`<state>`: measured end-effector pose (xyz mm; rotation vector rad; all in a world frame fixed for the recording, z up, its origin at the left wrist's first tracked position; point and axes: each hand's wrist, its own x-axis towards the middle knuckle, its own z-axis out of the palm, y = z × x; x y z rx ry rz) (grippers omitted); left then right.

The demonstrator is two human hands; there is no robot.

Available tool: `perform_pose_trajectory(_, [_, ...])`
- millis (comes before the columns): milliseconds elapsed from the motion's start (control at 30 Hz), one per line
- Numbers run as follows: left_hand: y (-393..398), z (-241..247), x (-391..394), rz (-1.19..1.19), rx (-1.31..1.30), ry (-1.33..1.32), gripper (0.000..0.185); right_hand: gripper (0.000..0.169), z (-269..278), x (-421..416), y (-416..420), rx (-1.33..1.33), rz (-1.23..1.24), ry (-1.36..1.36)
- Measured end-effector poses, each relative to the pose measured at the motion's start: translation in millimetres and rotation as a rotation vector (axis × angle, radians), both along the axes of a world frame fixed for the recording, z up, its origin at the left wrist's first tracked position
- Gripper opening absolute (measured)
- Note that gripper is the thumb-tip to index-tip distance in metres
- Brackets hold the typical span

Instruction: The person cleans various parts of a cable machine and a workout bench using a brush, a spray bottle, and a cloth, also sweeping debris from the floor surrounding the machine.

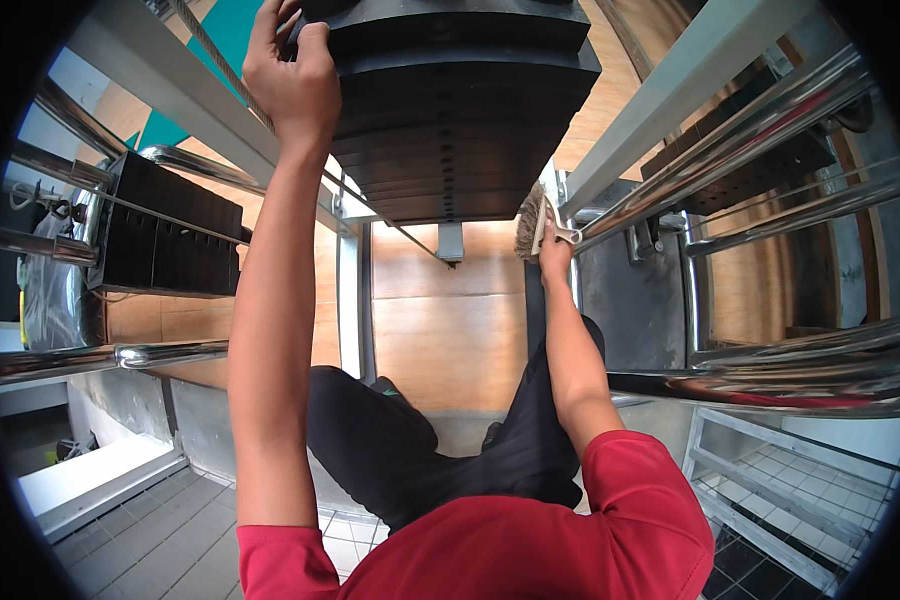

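My right hand (553, 251) holds a brush by its cream plastic handle (568, 236). The brush's grey-brown bristles (526, 225) face left, close to the lower right of a black weight stack (450, 142) on a gym machine. Up at the left corner of that stack, my left hand (294, 75) has its thumb and bent fingers around the dark edge. Some of its fingertips are hidden. A row of holes runs down the middle of the stack's front. Below the plates is a grey metal block (451, 241).
Pale frame posts (679, 97) flank the stack, and a steel cable (390, 225) slants past its left. Chromed tubes (727, 150) cross the right side. A second black weight stack (169, 225) stands left. Wooden flooring (450, 330) lies between my knees, with tiles (150, 525) behind.
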<state>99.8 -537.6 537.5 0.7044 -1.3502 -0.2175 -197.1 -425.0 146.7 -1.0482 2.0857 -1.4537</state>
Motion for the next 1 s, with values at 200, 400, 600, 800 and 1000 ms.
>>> perform_pose_trajectory(200, [4,3,6,-0.005,0.001,-0.024,0.049,0.026,31,29,14,0.102,0.097,-0.621])
perform_pose_trajectory(400, [5,5,-5,-0.022,-0.016,-0.002,0.048,0.034,-26,45,-3,-0.28,-0.031,-1.109])
perform_pose_trajectory(600, [3,4,3,-0.034,-0.058,0.0,0.048,0.035,-18,79,64,0.233,0.326,-0.979])
perform_pose_trajectory(800, [5,2,5,-0.042,-0.013,0.045,0.047,0.031,17,94,30,-0.164,-0.038,-1.26])
perform_pose_trajectory(1000, [9,6,5,0.134,-0.098,-0.05,0.049,0.031,24,118,58,0.222,0.451,-1.084])
